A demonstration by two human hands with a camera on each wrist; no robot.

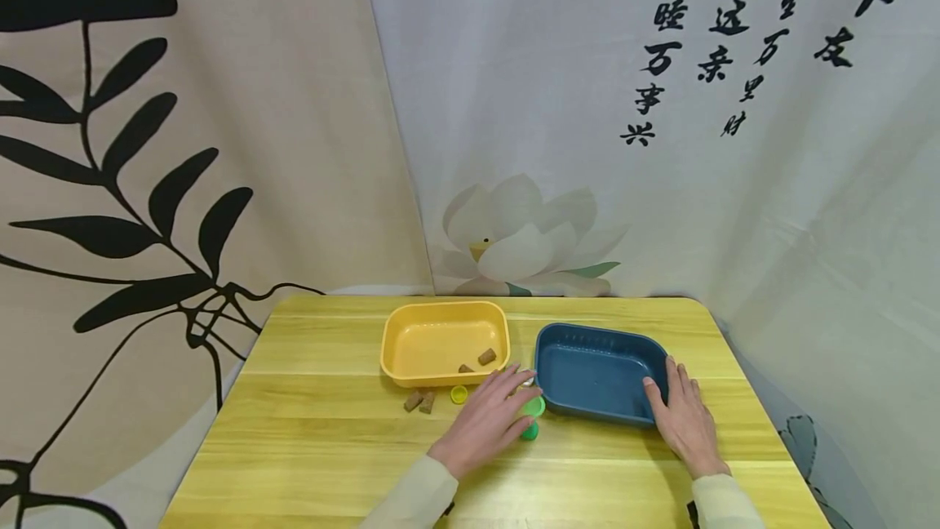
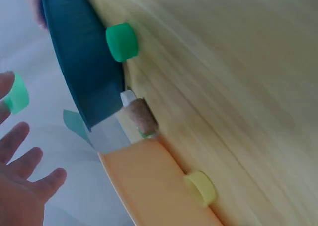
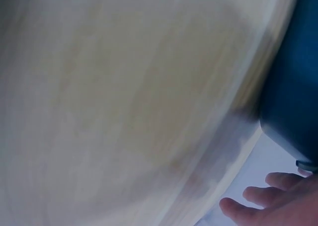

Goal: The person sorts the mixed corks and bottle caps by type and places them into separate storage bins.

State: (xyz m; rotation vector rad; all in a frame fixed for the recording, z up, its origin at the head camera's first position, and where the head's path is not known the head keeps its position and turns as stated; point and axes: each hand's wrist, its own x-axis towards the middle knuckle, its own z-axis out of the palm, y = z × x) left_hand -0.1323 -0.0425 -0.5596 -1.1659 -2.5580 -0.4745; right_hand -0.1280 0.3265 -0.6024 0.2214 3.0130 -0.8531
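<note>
My left hand [image 1: 488,419] pinches a light green bottle cap [image 2: 18,94] between thumb and index finger, raised off the table, its other fingers spread. Just below it, a darker green cap [image 1: 530,432] lies on the table. My right hand [image 1: 689,423] holds the right rim of the blue basin [image 1: 587,411], thumb over the inside and fingers along the outside. In the right wrist view its fingers [image 3: 258,196] show beside the basin wall. To the left stands a yellow basin [image 1: 433,325] with brown corks [image 1: 487,357] inside.
More brown corks [image 1: 420,402] and a yellow cap [image 1: 458,394] lie before the yellow basin. Between the basins, the left wrist view shows a brown cork [image 2: 141,116] and a small white piece [image 2: 127,97]. A wooden table [image 1: 308,431] bears everything; printed cloth [image 1: 294,104] hangs behind.
</note>
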